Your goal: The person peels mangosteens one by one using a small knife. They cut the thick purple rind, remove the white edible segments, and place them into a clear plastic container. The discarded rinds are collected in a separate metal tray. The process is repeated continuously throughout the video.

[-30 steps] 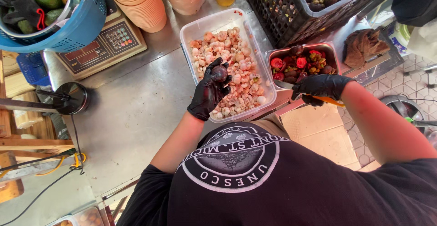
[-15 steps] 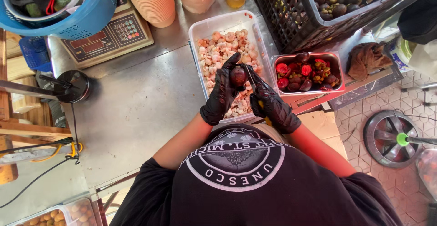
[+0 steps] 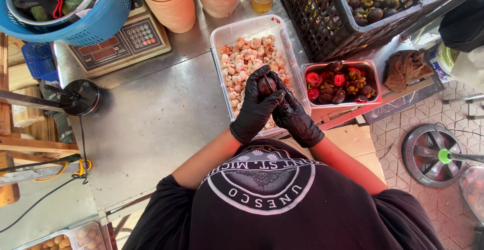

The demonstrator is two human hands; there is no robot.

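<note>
Well beyond the hands stand a black slatted plastic crate [image 3: 322,23] of dark fruit, stacked orange plastic cups [image 3: 169,0] and a beige digital scale [image 3: 118,41] — nothing blocks them. Directly beneath them, a clear rectangular plastic tub [image 3: 222,33] holds pale peeled segments; just right, a small steel tray [image 3: 373,71] holds red-fleshed husks. Black-gloved left hand [image 3: 254,111] clasps a round dark purple fruit [image 3: 266,85] — black-gloved right hand [image 3: 295,119] presses its fingers against it.
</note>
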